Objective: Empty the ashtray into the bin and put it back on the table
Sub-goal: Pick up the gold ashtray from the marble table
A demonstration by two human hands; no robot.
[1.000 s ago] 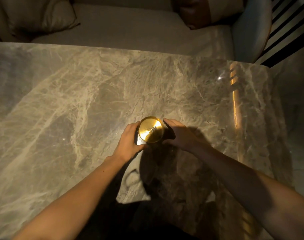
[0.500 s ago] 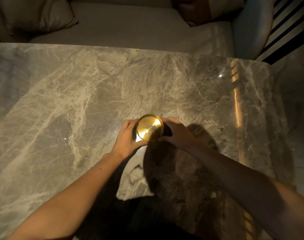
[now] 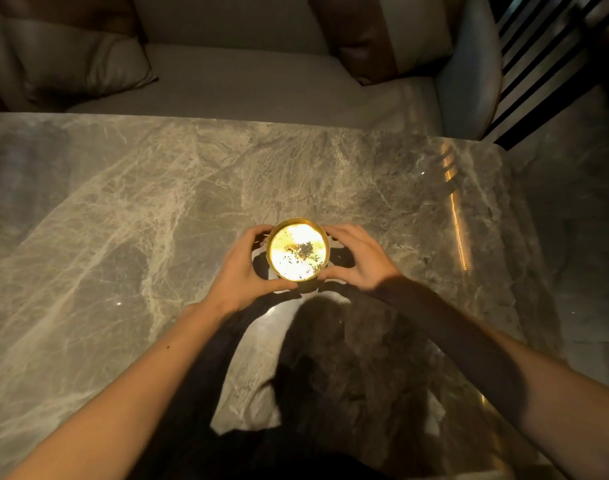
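Ashtray: the round, shiny gold metal ashtray [image 3: 298,250] is sitting between both hands, over the middle of the table toward its near edge; whether it is resting on the stone or just clear of it, I cannot tell.
Left hand: the left hand [image 3: 242,268] is curling around the ashtray's left wall, fingers half closed against the side, thumb pressing near the front.
Contents: a small scatter of dark ash [image 3: 304,250] is lying on the brightly lit floor of the dish, so it is not emptied yet.
Right hand: the right hand [image 3: 360,259] is cupping the right wall in the same half-closed way, fingertips touching the rim.
Table: the grey veined marble table [image 3: 129,216] is showing nothing else on its top.
Progress: judging by the ash, the task is only beginning; the carry, the tipping out and the return are all remaining.
Bin: no bin is showing anywhere in view.
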